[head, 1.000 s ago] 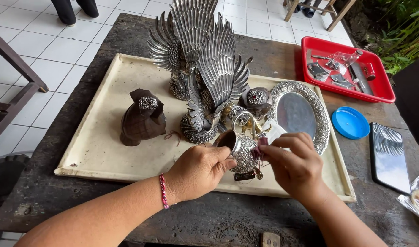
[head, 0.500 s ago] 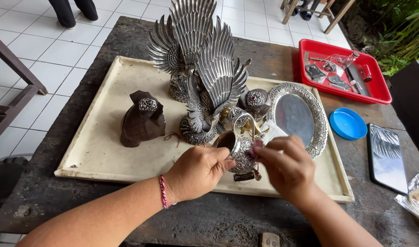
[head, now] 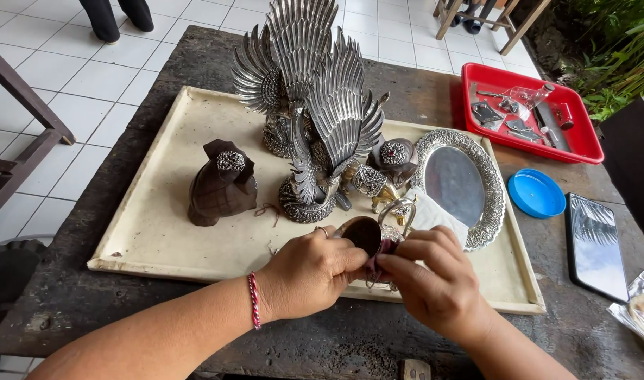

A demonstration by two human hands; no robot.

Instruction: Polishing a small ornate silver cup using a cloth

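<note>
Both your left hand and right hand grip the small silver-handled cup at the cream tray's near edge, fingers pinching its pink cloth, polishing seemingly unfinished.

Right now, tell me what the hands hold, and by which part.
Both hold a small brown, silver-trimmed piece: left hand at its left edge, right hand pinching its lower right.

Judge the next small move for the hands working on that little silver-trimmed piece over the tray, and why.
Probably steady it and keep working the pink bit: the left hand grips the small brown silver-handled vessel while the right hand pinches something pink at its rim, above the cream tray.
</note>
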